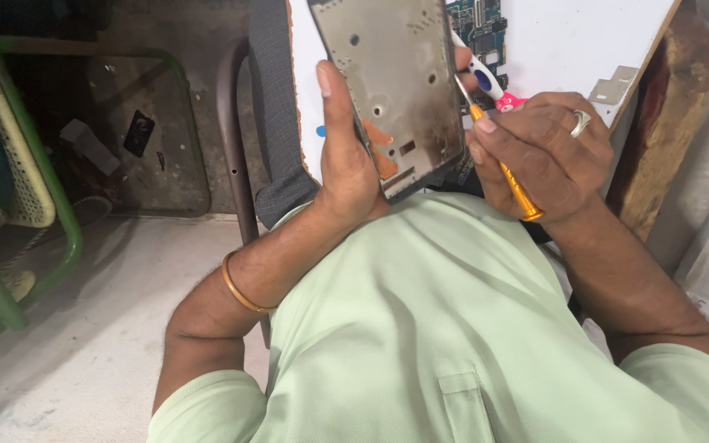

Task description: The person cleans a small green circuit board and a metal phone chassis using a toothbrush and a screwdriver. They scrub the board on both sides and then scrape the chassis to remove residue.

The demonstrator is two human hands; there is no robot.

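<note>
I'm looking straight down: my left hand grips a bare metal phone frame, thumb up its left edge, the other fingers hidden behind it, so it is shut on that frame, held tilted at twelve o'clock above my chest. My right hand, at two o'clock, has its fingers pinched narrow round a thin orange-handled screwdriver, whose tip meets the frame's right edge. Behind the frame lies a white counter with a green circuit board, partly covered, and a white-and-blue brush with a pink end just beside my right knuckles. A metal hinge plate sits at the counter's edge. At nine o'clock a green-framed chair stands on the floor.
</note>
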